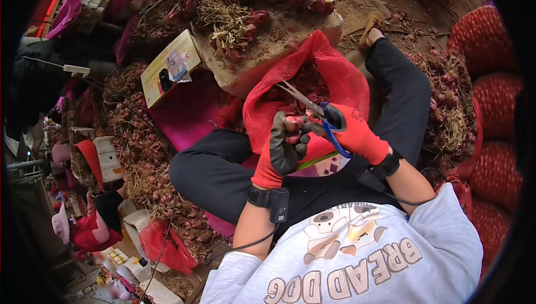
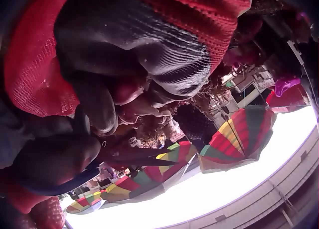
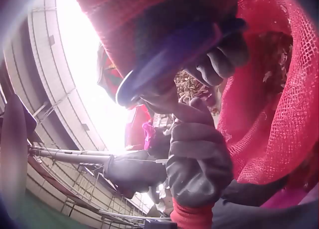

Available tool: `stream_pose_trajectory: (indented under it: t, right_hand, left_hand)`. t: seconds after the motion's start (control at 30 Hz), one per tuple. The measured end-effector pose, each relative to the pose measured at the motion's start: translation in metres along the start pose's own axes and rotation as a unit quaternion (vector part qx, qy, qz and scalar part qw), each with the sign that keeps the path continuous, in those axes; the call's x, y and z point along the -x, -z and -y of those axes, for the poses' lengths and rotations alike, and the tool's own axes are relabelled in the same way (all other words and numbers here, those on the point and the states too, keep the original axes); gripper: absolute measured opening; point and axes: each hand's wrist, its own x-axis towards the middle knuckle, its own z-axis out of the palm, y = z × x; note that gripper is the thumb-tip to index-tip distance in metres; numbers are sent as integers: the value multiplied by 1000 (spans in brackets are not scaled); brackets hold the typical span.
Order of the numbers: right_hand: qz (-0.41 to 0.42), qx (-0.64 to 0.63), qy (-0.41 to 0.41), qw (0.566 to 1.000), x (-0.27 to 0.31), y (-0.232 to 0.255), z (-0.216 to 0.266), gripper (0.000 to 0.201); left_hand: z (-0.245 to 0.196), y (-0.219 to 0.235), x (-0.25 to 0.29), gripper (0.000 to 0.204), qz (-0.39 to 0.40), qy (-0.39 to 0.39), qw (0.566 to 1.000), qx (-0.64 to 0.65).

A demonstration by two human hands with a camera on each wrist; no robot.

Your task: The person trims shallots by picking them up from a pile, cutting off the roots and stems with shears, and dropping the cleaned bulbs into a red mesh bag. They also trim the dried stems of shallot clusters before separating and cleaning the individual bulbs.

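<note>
Heaps of dried red-skinned bulbs with straw-like tops [image 1: 142, 172] spread over the ground to our left, and plump red mesh sacks [image 1: 484, 41] line our right side. Before us stands a rough, pale block [image 1: 237, 72] with more bunches on it, and striped umbrellas [image 2: 239, 137] show in the left wrist view.

We judge the small, pinkish-red bulbs [image 1: 292, 123] to be light and firm, with dry, papery skins that may slip or flake under our coated gloves; too hard a squeeze could bruise them. They are best taken round their rounded bellies, leaving necks and roots free. The long-bladed metal scissors with blue handles [image 1: 304, 99] look stiff and fairly light, and we would hold them by the loops, well back from the points.

Our left hand [image 1: 277, 150], in a red glove with dark coating, grips the bulbs in curled fingers. Our right hand [image 1: 355, 131], gloved alike, is closed round the blue handles. The two hands are close together; whether their fingertips touch, we cannot tell. The bulbs lie at the left fingertips, on the side facing the right hand, near the open red mesh bag [image 1: 347, 77] between our legs. The blades point forward, away from our body.
</note>
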Motion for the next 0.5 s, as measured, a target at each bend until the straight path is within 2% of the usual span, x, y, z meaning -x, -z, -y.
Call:
stream_pose_trajectory:
  t: [0.07, 0.17, 0.23, 0.27, 0.3, 0.37, 0.4, 0.43, 0.5]
  right_hand:
    - [-13, 3, 3, 1000, -3, -2, -12, 27]
    - [-6, 14, -31, 999, -7, -1, -15, 26]
    - [10, -10, -53, 998, -9, 5, -10, 24]
    - [-8, -51, -19, 998, -8, 5, -26, 25]
    - [-7, -77, -34, 996, -6, 10, -27, 25]
    - [0, -133, -65, 989, -3, 19, -26, 24]
    - [0, -154, -75, 985, -4, 20, -29, 10]
    - [-2, -181, -132, 975, -4, 22, -25, 8]
    - [33, -226, -153, 961, -9, 26, -51, 7]
  left_hand:
    - [8, -4, 1, 45, -9, -24, 1000, -8]
    - [3, 3, 1, 46, -11, 24, 997, 72]
    - [-17, -28, 45, 46, -18, -11, 997, 71]
    - [-28, -27, 72, 45, -8, -84, 996, 26]
    - [-40, -24, 104, 45, 1, -157, 987, -20]
    - [-56, -25, 182, 39, -125, -320, 925, -162]
    - [-60, -17, 209, 39, -243, -349, 885, -191]
    - [-61, -5, 236, 39, -358, -371, 830, -215]
    - [-43, 89, 303, 37, -499, -242, 712, -431]
